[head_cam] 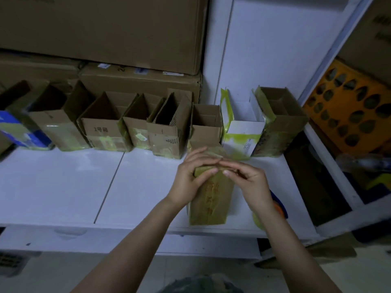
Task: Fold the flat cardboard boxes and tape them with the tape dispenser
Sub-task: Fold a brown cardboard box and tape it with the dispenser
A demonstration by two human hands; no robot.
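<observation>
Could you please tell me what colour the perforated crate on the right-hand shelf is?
The crate is orange, seen in the head view, the only one.

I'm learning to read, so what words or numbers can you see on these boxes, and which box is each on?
"1号箱": on the front of an open brown box in the back row.
Reddish characters on the held box: too blurred to read.
Blue print on the white box: too small to read.
Stickers on top of the big carton behind: blurred, unreadable.
</observation>
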